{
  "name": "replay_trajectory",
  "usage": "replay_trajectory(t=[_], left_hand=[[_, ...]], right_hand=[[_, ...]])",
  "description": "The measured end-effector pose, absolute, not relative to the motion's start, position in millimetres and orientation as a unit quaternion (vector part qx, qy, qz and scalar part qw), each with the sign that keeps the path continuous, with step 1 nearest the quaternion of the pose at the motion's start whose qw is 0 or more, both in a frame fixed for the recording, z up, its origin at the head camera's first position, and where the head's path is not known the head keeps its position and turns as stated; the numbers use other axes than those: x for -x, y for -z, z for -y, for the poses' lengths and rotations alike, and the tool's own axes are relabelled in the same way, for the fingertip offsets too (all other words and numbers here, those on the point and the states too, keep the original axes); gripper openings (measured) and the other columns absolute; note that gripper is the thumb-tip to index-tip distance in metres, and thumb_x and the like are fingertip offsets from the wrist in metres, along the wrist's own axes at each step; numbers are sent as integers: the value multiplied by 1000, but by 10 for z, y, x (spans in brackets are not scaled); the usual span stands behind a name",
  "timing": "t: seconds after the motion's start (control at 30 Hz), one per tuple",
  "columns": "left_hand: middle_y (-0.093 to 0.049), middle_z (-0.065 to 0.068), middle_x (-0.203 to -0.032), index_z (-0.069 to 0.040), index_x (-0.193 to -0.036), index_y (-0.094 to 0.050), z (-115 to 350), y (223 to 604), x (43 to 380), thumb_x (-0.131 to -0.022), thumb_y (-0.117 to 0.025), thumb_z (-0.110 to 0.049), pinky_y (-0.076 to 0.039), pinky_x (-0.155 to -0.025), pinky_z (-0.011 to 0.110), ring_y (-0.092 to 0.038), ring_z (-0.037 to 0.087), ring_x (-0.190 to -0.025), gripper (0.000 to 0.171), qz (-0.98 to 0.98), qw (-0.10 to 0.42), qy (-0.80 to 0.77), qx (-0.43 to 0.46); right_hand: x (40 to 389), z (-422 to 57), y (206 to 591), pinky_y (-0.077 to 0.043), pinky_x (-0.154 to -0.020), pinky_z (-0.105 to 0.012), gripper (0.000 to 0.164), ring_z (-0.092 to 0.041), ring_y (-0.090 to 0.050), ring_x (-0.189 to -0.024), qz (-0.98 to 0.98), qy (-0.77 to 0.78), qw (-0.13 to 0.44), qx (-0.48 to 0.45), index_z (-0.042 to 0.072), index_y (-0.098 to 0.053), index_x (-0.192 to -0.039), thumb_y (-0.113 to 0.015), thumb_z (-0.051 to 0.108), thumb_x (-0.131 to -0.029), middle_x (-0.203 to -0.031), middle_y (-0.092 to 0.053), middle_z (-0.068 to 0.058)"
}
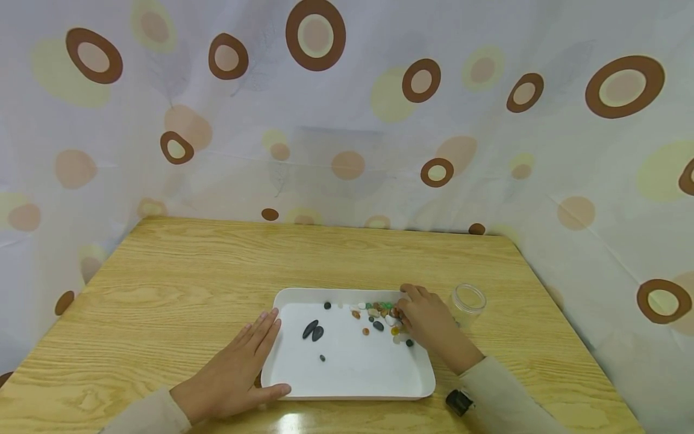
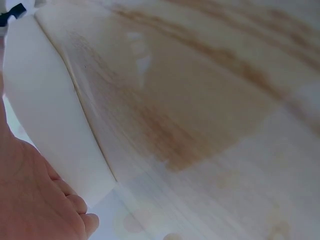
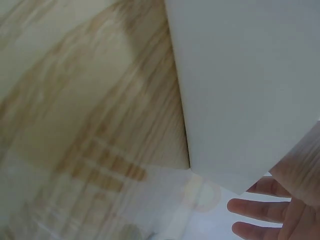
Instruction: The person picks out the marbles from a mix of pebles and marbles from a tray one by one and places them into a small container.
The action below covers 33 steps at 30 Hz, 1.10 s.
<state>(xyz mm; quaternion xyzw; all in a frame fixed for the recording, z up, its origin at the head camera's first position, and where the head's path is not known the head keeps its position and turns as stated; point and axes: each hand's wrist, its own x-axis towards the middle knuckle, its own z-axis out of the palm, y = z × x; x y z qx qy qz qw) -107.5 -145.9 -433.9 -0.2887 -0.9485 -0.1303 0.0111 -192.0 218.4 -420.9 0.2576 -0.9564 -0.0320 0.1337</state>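
A shallow white tray [image 1: 358, 380] lies on the wooden table with small stones in it. My left hand [image 1: 230, 374] rests along its left rim, fingers straight, thumb at the near left corner. Over the far right corner reaches my right hand [image 1: 431, 322], its fingertips among a cluster of colored pebbles [image 1: 374, 313]. Green, orange, white and dark pebbles make up that cluster, partly hidden by the hand. The right wrist view shows these fingers [image 3: 257, 210] extended beyond the tray wall. Two long black stones [image 1: 311, 328] lie in the left half, with a small dark pebble [image 1: 322, 358] nearer me.
A clear round jar [image 1: 469, 298] stands on the table just right of the tray. Behind and beside the wooden table [image 1: 179, 301] hangs a pale curtain [image 1: 347, 120] with brown ring patterns. A black device [image 1: 459, 402] sits at my right sleeve.
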Motion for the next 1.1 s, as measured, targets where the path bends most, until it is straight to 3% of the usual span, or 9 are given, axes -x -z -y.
replay_trajectory(t=[0.87,1.1], left_hand=[[-13,16,-159,2,-150,-22,1464,4358,1082,-87,-41,-74,-21,-116,47,-16,32,-145,101,948,16,127,291],[-13,16,-159,2,-150,-22,1466,4358,1084,-87,-41,-73,-22,-115,47,-17,32,-145,101,948,16,128,292]], right_hand=[[1893,-2168,4162,-55,-76,-48,12,-36,-58,-111,954,27,142,-263,9,-73,-86,-80,13,-77,-119,-61,-16],[1853,-2177,4094,-55,-78,-47,12,-35,-57,-112,948,22,153,-279,13,-68,-74,-80,12,-75,-119,-62,-15]])
